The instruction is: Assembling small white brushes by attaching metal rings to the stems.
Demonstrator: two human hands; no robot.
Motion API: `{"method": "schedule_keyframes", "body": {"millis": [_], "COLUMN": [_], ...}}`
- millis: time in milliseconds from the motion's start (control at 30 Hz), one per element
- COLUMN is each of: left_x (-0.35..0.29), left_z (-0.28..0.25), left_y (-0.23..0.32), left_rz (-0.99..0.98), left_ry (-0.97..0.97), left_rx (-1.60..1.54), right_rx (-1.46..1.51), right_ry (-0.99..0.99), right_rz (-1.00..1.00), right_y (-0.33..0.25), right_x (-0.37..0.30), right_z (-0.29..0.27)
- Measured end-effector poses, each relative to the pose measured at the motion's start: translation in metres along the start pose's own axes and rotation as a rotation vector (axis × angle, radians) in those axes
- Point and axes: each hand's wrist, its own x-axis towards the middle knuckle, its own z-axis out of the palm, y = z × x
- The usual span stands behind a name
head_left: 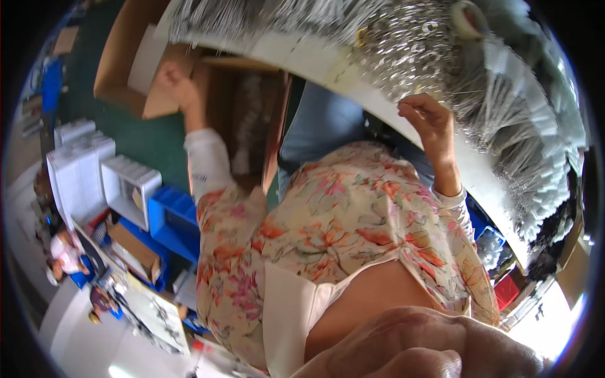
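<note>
My left hand (175, 85) reaches out to the left, over the flap of an open cardboard box (116, 57). Motion smears its fingers, and whether they hold anything does not show. My right hand (433, 123) is raised at the near edge of the pale worktable (309, 60). Its thumb and forefinger are curled close together, and anything between them is too small to make out. Beyond this hand lies a heap of small shiny metal pieces (409, 50). Bundles of thin, wire-like metal pieces (252, 16) cover the table's far left part.
A second open cardboard box (220, 120) stands beside my left forearm, with whitish stuff inside. A tape roll (469, 20) lies on the table; more thin bundles (498, 94) line its right side. White crates (79, 173) and blue crates (173, 220) stand at left. People sit farther back.
</note>
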Motion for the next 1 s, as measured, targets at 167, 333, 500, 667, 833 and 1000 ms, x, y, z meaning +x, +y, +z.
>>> {"method": "schedule_keyframes", "body": {"millis": [167, 333, 500, 667, 833, 1000], "left_x": [0.119, 0.165, 0.196, 0.193, 0.182, 0.18], "left_z": [0.077, 0.214, 0.333, 0.361, 0.345, 0.344], "left_y": [0.248, 0.324, 0.291, 0.26, 0.274, 0.266], "left_rz": [0.256, 0.497, 0.574, 0.547, 0.484, 0.502], "left_ry": [-0.194, -0.845, -1.031, -1.06, -0.972, -0.933], "left_rx": [-0.219, 0.035, 0.724, 0.723, 0.675, 0.737], "right_rx": [-0.146, -0.408, -0.761, -1.007, -0.659, -1.141], "right_ry": [-0.016, 0.131, 0.31, 0.274, 0.262, 0.121], "right_rz": [-0.326, -0.537, -0.558, -0.084, 0.169, 0.33], "right_y": [-0.055, -0.111, -0.129, -0.107, -0.102, -0.058], "right_x": [0.029, 0.035, 0.052, 0.113, 0.197, 0.268], "right_z": [-0.025, -0.091, -0.182, -0.275, -0.28, -0.281]}}
